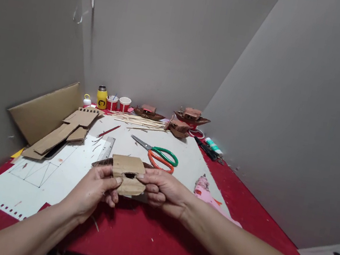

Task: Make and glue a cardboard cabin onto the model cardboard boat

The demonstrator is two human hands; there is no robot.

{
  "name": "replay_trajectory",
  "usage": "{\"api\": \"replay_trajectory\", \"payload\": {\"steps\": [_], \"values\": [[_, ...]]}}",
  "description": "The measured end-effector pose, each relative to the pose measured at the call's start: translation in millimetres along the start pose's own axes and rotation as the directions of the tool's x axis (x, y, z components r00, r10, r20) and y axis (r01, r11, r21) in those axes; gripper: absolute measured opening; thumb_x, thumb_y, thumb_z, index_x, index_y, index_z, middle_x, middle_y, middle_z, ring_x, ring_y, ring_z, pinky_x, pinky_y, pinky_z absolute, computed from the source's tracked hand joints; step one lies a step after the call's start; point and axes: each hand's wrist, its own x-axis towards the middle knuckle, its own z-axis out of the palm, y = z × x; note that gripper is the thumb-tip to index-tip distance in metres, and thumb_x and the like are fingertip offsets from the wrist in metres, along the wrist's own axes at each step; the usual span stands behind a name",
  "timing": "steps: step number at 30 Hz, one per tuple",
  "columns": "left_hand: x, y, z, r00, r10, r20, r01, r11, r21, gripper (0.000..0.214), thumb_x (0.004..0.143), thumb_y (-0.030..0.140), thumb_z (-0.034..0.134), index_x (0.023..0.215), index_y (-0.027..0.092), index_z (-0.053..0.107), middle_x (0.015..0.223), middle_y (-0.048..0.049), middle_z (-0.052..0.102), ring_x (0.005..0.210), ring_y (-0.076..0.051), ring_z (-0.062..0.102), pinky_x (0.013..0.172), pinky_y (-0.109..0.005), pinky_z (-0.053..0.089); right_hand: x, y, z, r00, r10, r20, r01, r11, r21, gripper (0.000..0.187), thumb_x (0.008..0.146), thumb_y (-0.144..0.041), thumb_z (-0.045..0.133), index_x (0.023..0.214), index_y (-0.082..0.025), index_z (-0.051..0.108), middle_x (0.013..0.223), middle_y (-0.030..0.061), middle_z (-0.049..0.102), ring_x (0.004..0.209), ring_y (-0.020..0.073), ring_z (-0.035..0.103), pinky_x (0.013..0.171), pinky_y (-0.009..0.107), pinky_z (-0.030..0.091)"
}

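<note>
Between my two hands is a small cardboard model boat [129, 163], its pale brown cabin piece bent over a darker hull and a ragged slot cut in its near side. My left hand [98, 183] pinches the cabin's left side, thumb on the front. On the opposite side my right hand [162, 189] grips the boat, with thumb and forefinger beside the slot. Much of the hull is hidden behind the cabin and my fingers. Just beyond the boat lie scissors [159, 154] with green and orange handles and a clear ruler [108, 147].
Cut cardboard [57, 139] is piled at left on paper with pencil lines. A pink glue gun [206, 194] lies near my right forearm. Farther back are a red pencil [109, 131], thin sticks [138, 121], finished model boats [191, 116], paper cups [124, 104] and a yellow bottle [101, 98].
</note>
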Motion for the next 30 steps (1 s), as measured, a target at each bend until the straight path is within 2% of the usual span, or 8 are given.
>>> {"api": "replay_trajectory", "payload": {"steps": [11,14,16,18,20,21,26,30], "values": [[-1.5,13.6,-5.8,1.000,0.016,-0.019,-0.015,0.996,0.090,0.031,0.070,0.038,0.074,0.083,0.013,0.063,0.052,0.0006,0.061,0.043,-0.010,0.057,0.042,-0.017,0.045,7.2,-9.0,-1.0,0.999,-0.038,-0.034,0.039,0.998,0.038,0.034,0.068,-0.027,0.079,0.070,-0.018,0.046,0.042,-0.0118,0.041,0.031,-0.0006,0.022,0.033,0.013,0.012],[-6.2,16.1,-15.3,0.994,0.110,-0.025,-0.097,0.948,0.303,0.033,0.082,0.044,0.062,0.094,0.013,0.066,0.064,-0.0039,0.069,0.048,-0.014,0.062,0.045,-0.023,0.049,11.3,-17.6,-4.2,0.998,-0.045,-0.042,0.048,0.998,0.050,0.031,0.070,-0.024,0.077,0.071,-0.017,0.047,0.044,-0.0118,0.042,0.033,-0.0005,0.025,0.034,0.011,0.015],[-5.7,13.9,-24.1,0.957,0.290,0.022,-0.251,0.783,0.569,0.033,0.086,0.039,0.057,0.105,0.014,0.068,0.084,-0.0088,0.075,0.063,-0.019,0.070,0.057,-0.029,0.056,15.1,-21.7,-5.9,0.998,-0.038,-0.040,0.041,0.997,0.059,0.030,0.071,-0.021,0.076,0.070,-0.017,0.047,0.044,-0.0113,0.043,0.033,-0.0003,0.027,0.034,0.011,0.017],[-0.7,10.0,-32.6,0.870,0.462,0.171,-0.412,0.493,0.766,0.035,0.083,0.027,0.059,0.115,0.017,0.067,0.109,-0.0118,0.074,0.092,-0.026,0.071,0.080,-0.037,0.057,18.5,-24.0,-7.1,0.999,-0.025,-0.033,0.027,0.997,0.065,0.028,0.071,-0.020,0.075,0.070,-0.017,0.047,0.044,-0.0105,0.044,0.033,-0.0002,0.028,0.033,0.011,0.018],[7.5,6.4,-39.0,0.798,0.503,0.333,-0.502,0.247,0.829,0.039,0.081,0.018,0.058,0.119,0.019,0.067,0.125,-0.0114,0.069,0.114,-0.029,0.064,0.097,-0.042,0.050,20.8,-24.9,-7.8,0.999,-0.021,-0.028,0.023,0.997,0.069,0.028,0.071,-0.018,0.075,0.070,-0.017,0.047,0.045,-0.0100,0.046,0.033,-0.0003,0.029,0.032,0.010,0.019],[12.0,5.3,-41.2,0.785,0.486,0.384,-0.519,0.178,0.836,0.039,0.082,0.015,0.056,0.119,0.020,0.067,0.126,-0.0110,0.069,0.116,-0.029,0.064,0.098,-0.043,0.049,21.4,-25.0,-8.2,0.999,-0.022,-0.027,0.024,0.997,0.067,0.028,0.071,-0.017,0.075,0.070,-0.017,0.047,0.046,-0.0097,0.047,0.032,-0.0004,0.030,0.032,0.010,0.020],[25.5,6.1,-46.8,0.805,0.408,0.431,-0.504,0.088,0.859,0.029,0.092,0.018,0.047,0.104,0.022,0.073,0.100,-0.0096,0.077,0.091,-0.025,0.073,0.079,-0.036,0.055,22.7,-25.3,-10.2,0.996,-0.063,-0.064,0.063,0.998,0.004,0.023,0.072,-0.015,0.075,0.073,-0.017,0.052,0.050,-0.0038,0.060,0.035,0.0048,0.048,0.030,0.011,0.027],[26.3,6.6,-52.6,0.801,0.407,0.440,-0.497,0.040,0.867,0.025,0.092,0.021,0.048,0.100,0.019,0.073,0.096,-0.0110,0.077,0.089,-0.026,0.072,0.076,-0.035,0.054,26.0,-23.9,-9.2,0.987,-0.109,-0.120,0.105,0.994,-0.040,0.022,0.073,-0.014,0.075,0.076,-0.018,0.054,0.061,0.0019,0.070,0.043,0.0089,0.060,0.030,0.011,0.032]]}}
